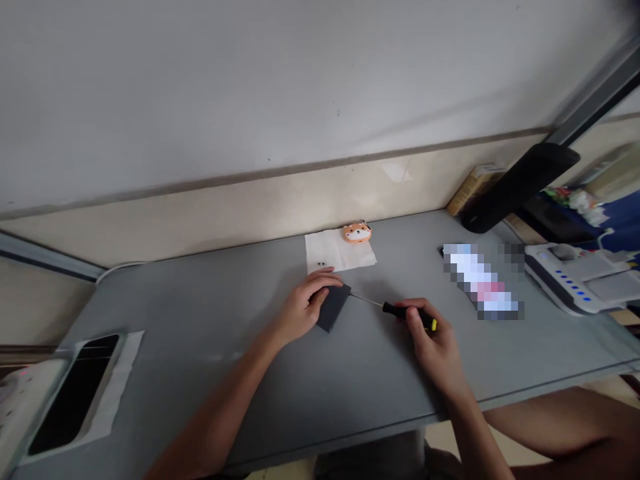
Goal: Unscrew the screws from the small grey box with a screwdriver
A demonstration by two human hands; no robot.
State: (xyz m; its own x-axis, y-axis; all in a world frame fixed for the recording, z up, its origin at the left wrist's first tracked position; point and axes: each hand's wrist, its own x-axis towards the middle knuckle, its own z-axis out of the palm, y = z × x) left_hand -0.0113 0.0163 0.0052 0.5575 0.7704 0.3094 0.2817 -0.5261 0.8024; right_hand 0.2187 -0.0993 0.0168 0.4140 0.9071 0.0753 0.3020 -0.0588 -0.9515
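Note:
A small dark flat rectangular device [334, 308] lies on the grey table [210, 333]. My left hand [306, 305] rests on its left part, fingers curled over the top edge, holding it in place. My right hand [431, 333] is closed around the black and yellow handle of a screwdriver [400, 311]. The screwdriver's thin metal shaft points left and its tip meets the device's upper right corner. Just beyond the device lies a white paper napkin [345, 255] with two tiny dark screws [321, 265] on it.
A small orange animal-shaped case [357, 233] sits at the napkin's far edge. A blurred-out flat object [483, 280] lies to the right, with a white device with blue lights [575, 279] and a black lamp head [520, 187] beyond. A dark phone-like slab [75, 393] lies at far left.

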